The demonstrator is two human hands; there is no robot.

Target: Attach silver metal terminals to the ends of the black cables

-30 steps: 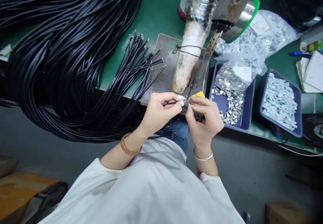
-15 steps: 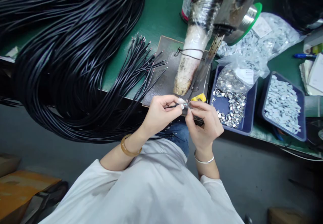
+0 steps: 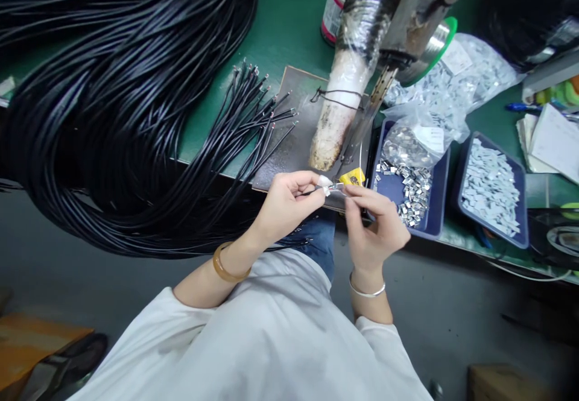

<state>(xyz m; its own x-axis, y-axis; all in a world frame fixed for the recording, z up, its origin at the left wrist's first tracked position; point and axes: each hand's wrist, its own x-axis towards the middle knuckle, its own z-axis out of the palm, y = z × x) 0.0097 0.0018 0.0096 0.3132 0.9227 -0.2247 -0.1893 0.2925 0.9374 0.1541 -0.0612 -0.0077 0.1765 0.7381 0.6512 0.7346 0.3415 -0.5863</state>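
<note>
My left hand (image 3: 289, 199) pinches a black cable (image 3: 307, 193) between thumb and index finger, both tips wrapped in white. A small shiny metal piece (image 3: 336, 187) sits at the cable's end, just past those fingertips. On the other side of it, my right hand (image 3: 375, 220) is closed in a pinch, its fingertips close to the metal piece. What lies between the right fingertips is too small to make out. Behind the hands is a yellow block (image 3: 353, 176), at the edge of a dark board (image 3: 284, 148).
Black cables (image 3: 136, 87) fill the left; their stripped ends fan over the green table (image 3: 289, 21). A soldering machine's white-wrapped arm (image 3: 332, 111) hangs ahead. At right are a blue tray (image 3: 441, 208) of metal shells, a tray (image 3: 525, 232) of pale pieces and plastic bags (image 3: 470, 75).
My right hand has shifted slightly right, and its fingertips have drawn away from my left ones, so the metal piece shows more. The left hand keeps its pinch. The view has turned a little.
</note>
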